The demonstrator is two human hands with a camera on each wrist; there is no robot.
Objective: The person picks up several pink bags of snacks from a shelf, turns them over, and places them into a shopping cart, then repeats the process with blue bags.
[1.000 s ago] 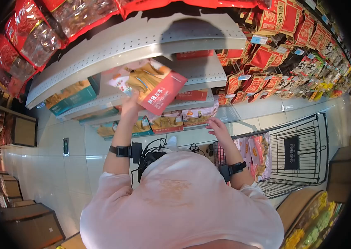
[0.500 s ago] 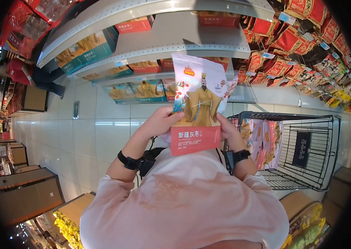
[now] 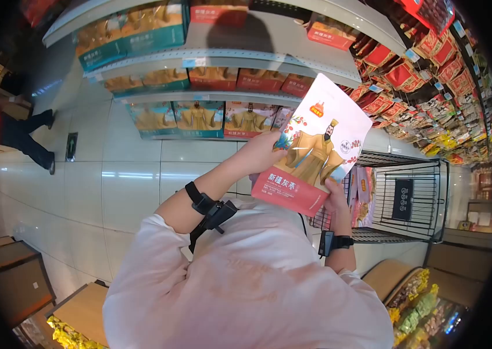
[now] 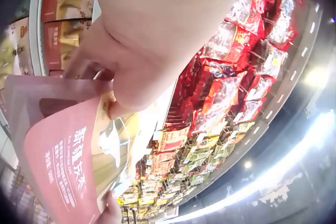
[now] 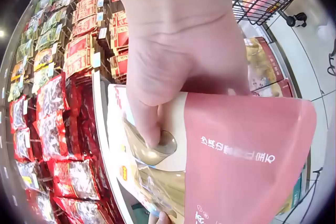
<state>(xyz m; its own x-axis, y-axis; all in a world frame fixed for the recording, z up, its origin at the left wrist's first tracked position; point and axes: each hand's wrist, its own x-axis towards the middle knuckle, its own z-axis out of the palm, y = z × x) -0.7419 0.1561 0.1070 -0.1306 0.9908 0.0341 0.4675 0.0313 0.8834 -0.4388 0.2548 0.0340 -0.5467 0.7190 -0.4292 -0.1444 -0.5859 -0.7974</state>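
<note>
A pink-and-white bag of dried dates, printed with a robed figure, is held tilted in front of the chest. My left hand grips its left edge, with the thumb on the printed front in the left wrist view. At the lower right edge, my right hand pinches the bag, its thumb pressed on the front panel. The fingers behind the bag are mostly hidden. Similar bags lie in the wire shopping cart to the right of my right hand.
Ahead stand shelves with green bags and red bags of dates. Hanging red packets line the right side. A person in dark trousers is on the tiled floor at left. Brown display boxes stand behind.
The left hand brought the bag from the shelf to the chest, where the right hand took hold too. Since then the bag has shifted right, toward the cart, and tilted clockwise.
</note>
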